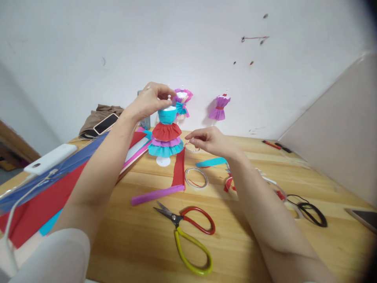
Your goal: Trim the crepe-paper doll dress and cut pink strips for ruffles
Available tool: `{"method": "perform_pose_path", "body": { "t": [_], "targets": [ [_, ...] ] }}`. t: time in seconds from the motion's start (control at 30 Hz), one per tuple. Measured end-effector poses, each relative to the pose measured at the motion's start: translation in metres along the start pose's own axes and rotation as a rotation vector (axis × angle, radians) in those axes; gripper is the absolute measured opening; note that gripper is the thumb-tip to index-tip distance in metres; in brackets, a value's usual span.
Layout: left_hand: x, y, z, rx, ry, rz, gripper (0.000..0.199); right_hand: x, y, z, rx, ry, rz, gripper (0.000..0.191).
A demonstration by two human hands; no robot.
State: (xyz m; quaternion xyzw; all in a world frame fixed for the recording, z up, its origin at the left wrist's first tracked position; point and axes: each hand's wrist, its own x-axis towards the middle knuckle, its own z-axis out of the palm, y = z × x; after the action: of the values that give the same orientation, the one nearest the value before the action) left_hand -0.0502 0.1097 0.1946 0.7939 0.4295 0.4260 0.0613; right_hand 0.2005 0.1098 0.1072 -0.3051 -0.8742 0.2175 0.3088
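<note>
A miniature dress form (167, 133) stands on its round white base, upright, in a tiered paper dress: turquoise top, red, purple and turquoise ruffles. My left hand (153, 98) is closed around the small white knob at its top. Just right of the skirt, my right hand (210, 140) has thumb and fingertips drawn together; whether anything tiny is between them is hidden. Beneath that hand lies a roll of tape (192, 147), with a second tape roll (196, 178) nearer me. A red paper strip (178, 169) and a purple strip (157, 195) lie in front of the form.
Open-bladed scissors (176, 218) with red and yellow handles lie at the front. Two more dressed forms, one purple and turquoise (182, 103), one purple (220, 108), stand by the wall. Coloured paper sheets (44, 204) cover the left; a turquoise strip (211, 162) lies right.
</note>
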Motion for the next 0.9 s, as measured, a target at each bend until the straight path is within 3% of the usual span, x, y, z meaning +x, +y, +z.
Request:
{"method": "perform_pose_path", "body": {
  "t": [0.37, 0.53, 0.63, 0.8, 0.9],
  "targets": [
    [-0.008, -0.004, 0.013, -0.096, 0.124, -0.003, 0.035, 0.007, 0.019, 0.01, -0.147, 0.085, 0.074, 0.028],
    [-0.016, -0.015, 0.014, -0.14, 0.211, -0.09, 0.06, 0.014, 0.03, 0.029, -0.042, 0.255, 0.017, 0.055],
    [-0.03, -0.027, 0.013, -0.222, 0.124, -0.196, 0.075, 0.021, 0.032, 0.042, 0.138, 0.255, -0.027, 0.066],
    [-0.049, -0.04, 0.024, -0.403, -0.182, -0.244, 0.065, 0.039, 0.022, 0.051, 0.357, 0.213, -0.058, 0.064],
    [-0.054, -0.037, 0.032, -0.355, -0.197, -0.286, 0.063, 0.05, 0.015, 0.052, 0.402, 0.185, -0.092, 0.063]
  ]
}}
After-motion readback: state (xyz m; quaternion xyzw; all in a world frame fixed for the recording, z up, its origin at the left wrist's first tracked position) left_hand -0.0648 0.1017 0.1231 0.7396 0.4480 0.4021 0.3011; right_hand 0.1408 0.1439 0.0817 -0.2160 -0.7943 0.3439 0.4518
